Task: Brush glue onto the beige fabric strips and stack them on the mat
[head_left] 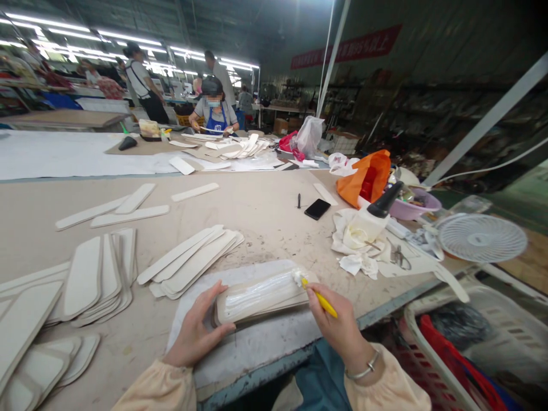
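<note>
In the head view, a stack of long pale strips with rounded ends [257, 298] lies on a white sheet [265, 348] at the table's near edge. Its top piece carries wet-looking white streaks. My left hand [203, 322] grips the stack's left end, thumb at the near side and fingers at the far side. Closed around a yellow-handled brush [324, 301] is my right hand [336, 319]. The brush's tip, loaded with white paste, touches the right end of the top strip.
More strips [192, 260] lie fanned behind the stack, with piles [85, 274] at left. A phone [317, 209], a white container with a black nozzle [368, 225], scissors [400, 257] and a fan [483, 237] are rightward. A plastic basket [428, 342] stands below. A co-worker [214, 108] sits opposite.
</note>
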{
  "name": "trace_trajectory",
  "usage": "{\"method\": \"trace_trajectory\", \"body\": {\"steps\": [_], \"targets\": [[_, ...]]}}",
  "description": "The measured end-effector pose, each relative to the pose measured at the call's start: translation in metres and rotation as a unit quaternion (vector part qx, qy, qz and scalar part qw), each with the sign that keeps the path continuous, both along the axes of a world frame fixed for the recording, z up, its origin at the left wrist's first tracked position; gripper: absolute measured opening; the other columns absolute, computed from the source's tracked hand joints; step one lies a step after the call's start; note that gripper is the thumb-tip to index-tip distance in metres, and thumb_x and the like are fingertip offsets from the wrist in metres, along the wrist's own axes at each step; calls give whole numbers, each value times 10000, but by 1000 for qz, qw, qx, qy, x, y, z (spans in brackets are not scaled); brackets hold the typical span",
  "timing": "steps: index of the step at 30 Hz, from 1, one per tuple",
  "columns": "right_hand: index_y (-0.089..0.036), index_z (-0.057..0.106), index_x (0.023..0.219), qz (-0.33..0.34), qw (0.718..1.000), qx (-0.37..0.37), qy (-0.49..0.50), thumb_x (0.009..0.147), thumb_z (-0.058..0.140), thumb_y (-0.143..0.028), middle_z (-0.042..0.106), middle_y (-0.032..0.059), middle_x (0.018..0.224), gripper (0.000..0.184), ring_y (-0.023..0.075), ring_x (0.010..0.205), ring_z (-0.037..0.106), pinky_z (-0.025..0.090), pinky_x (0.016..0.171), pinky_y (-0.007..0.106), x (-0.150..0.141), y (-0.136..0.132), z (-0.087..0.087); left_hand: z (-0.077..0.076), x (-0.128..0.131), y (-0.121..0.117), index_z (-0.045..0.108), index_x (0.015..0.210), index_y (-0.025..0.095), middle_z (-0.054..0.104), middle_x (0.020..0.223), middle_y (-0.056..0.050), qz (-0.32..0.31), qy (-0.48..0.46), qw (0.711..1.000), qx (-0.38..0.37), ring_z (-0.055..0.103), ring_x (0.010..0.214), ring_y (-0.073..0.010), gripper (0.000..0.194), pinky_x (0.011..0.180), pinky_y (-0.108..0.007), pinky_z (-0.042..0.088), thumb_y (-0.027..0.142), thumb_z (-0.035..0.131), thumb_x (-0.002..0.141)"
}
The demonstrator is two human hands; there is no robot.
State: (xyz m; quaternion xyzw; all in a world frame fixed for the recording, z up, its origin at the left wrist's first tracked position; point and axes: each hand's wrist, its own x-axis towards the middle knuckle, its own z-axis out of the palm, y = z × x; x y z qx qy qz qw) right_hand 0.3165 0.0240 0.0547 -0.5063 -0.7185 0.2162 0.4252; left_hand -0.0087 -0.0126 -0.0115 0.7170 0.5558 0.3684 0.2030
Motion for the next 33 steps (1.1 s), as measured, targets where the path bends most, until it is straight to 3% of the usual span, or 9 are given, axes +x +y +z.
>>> {"method": "trace_trajectory", "body": {"steps": [4,8,12,17,20,23,27,30,33], "targets": [[-207,666,957,20,993,-84,86,924,527,-349,639,23,665,201,175,597,604,485,614,293,-21,-13,3,3,2,-2,259,1468,257,523,1365,-142,6,-16,1000,-20,479,1280,-327,863,1085,-547,363,413,723,758],[-189,631,962,2,958,-192,213,908,527,-469,572,-5,584,304,140,490,505,427,485,258,-48,-15,6,8,5,-3,259,1474,240,527,1359,-148,-5,-45,999,-20,478,1275,-323,932,1091,-535,347,455,755,715],[-172,624,940,53,930,-256,258,878,547,-529,568,-1,562,370,132,473,480,402,458,247,-81,-16,5,10,7,-3,229,1489,236,551,1331,-138,-4,-65,998,-16,502,1246,-304,980,1085,-512,355,456,771,702],[-176,624,941,100,927,-271,237,902,511,-516,572,-7,559,360,137,483,495,415,500,258,-106,-18,-4,11,8,-3,225,1491,242,545,1335,-140,-7,-69,997,-26,506,1241,-307,990,1071,-514,368,453,776,696],[-185,628,925,89,941,-251,210,908,509,-491,565,-12,551,329,144,497,502,412,513,264,-102,-16,-5,10,7,-3,232,1488,241,545,1333,-139,-6,-66,997,-24,505,1241,-307,978,1075,-521,365,447,774,700],[-189,625,911,35,953,-227,199,906,513,-485,557,-9,554,316,155,512,501,402,513,274,-84,-15,-2,11,6,-3,245,1485,233,544,1333,-146,-6,-59,998,-29,490,1258,-316,959,1089,-537,345,450,764,709],[-173,628,954,-30,947,-206,244,887,551,-483,559,-9,575,327,139,505,472,397,501,264,-55,-14,-5,11,6,-3,258,1481,232,545,1337,-145,-8,-62,998,-29,483,1269,-317,950,1098,-533,332,451,765,708],[-172,640,924,-50,906,-212,363,844,613,-477,533,-27,544,316,105,478,430,351,452,222,-39,-8,-13,10,3,-3,278,1474,230,542,1352,-146,-17,-73,997,-19,489,1268,-322,954,1095,-527,338,489,765,695],[-186,637,855,-33,815,-240,527,806,647,-442,439,-64,458,261,77,425,360,298,414,186,-30,1,-18,9,0,-4,310,1467,216,541,1372,-156,-23,-92,995,-10,479,1291,-320,849,1098,-526,339,544,666,771]]}}
